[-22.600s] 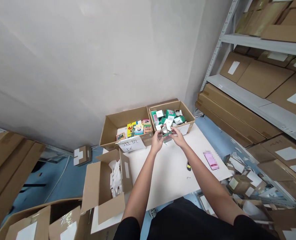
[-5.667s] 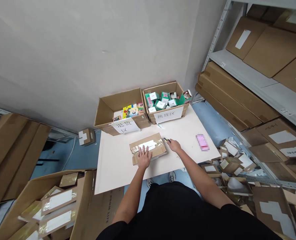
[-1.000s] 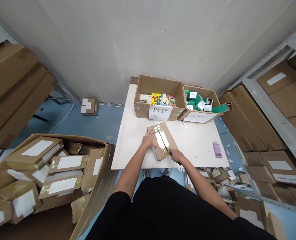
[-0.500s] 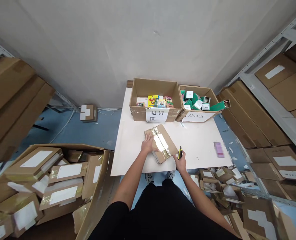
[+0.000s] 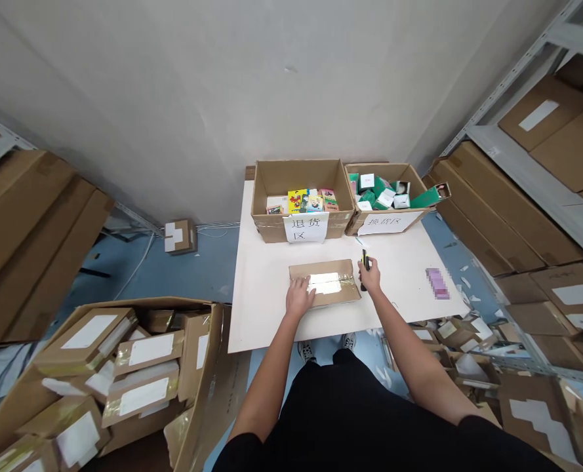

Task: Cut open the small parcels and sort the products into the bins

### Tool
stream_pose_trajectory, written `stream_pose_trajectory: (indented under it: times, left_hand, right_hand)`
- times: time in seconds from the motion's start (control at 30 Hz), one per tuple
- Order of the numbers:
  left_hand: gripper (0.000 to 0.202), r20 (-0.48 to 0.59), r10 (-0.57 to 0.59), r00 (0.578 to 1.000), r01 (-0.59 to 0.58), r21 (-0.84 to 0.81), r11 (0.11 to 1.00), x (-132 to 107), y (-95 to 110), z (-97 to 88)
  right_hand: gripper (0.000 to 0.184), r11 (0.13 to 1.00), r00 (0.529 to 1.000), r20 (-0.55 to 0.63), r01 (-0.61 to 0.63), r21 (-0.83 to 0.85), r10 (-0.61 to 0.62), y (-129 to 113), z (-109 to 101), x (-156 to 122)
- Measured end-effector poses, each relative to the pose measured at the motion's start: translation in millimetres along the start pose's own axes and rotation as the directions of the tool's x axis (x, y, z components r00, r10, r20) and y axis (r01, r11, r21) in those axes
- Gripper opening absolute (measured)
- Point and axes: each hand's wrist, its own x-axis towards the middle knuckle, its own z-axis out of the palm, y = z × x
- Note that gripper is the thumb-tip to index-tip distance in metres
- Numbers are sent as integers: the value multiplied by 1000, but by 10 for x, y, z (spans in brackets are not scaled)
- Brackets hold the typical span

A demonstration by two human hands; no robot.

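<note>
A taped cardboard box (image 5: 344, 270) with a white label lies flat on the white table, its long side running left to right. My left hand (image 5: 300, 298) rests on the box's left front part, fingers stretched over the top. To the right of the box, my right hand (image 5: 371, 275) is closed around a black and yellow utility knife (image 5: 364, 261), which points away from me. Whether the blade is out cannot be made out. Clear tape crosses the box's top and right end.
Behind stand two open cartons with paper signs: the left carton (image 5: 271, 226) holds colourful small boxes, the right carton (image 5: 353, 226) green and white ones. A blurred purple item (image 5: 437, 283) lies at the table's right. A large carton (image 5: 215, 341) of parcels stands left; shelves flank both sides.
The box has turned from a slant to lying crosswise. My right hand, with the knife, has moved away from the box's near corner to beside its right end. The view has shifted slightly.
</note>
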Motion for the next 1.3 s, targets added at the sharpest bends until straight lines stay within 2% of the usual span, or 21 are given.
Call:
stream_pose_trajectory:
  times: [0.1, 0.17, 0.3, 0.43, 0.57, 0.73, 0.97, 1.1, 1.17, 1.3]
  left_hand:
    - [65, -40, 64, 997, -64, 9, 998, 24, -38, 183]
    - [67, -55, 69, 996, -68, 19, 998, 5, -39, 297]
    - [68, -95, 91, 991, -91, 14, 996, -34, -39, 374]
    - [67, -102, 94, 990, -94, 11, 996, -38, -41, 332]
    - [68, -82, 80, 993, -79, 14, 997, -34, -23, 304]
    - [70, -18, 32, 999, -32, -1, 999, -25, 16, 267]
    - [72, 9, 41, 999, -41, -26, 999, -12, 33, 246]
    - [73, 17, 46, 999, -46, -28, 999, -16, 28, 250]
    - [72, 6, 58, 998, -58, -28, 998, -19, 20, 259]
    - [70, -19, 77, 997, -77, -1, 997, -20, 6, 289]
  right_hand:
    - [47, 985, 996, 80, -41, 168, 28, 192, -38, -194]
    - [42, 987, 986, 158, -73, 145, 50, 302, -63, -317]
    - [40, 976, 968, 246, 1, -219, 54, 321, -152, -465]
    - [41, 854, 958, 286, 132, -503, 20, 95, -149, -509]
    - [39, 747, 956, 289, 160, -645, 45, -154, -49, -501]
    - [47, 716, 937, 333, 159, -680, 108, -257, -49, -488]
    - [47, 667, 916, 381, 206, -716, 126, -117, -182, -647]
    - [47, 643, 887, 433, 241, -727, 158, -65, -282, -742]
    - [44, 655, 893, 423, 229, -720, 154, -10, -325, -802]
    - [36, 700, 942, 322, 165, -695, 98, 100, -369, -915]
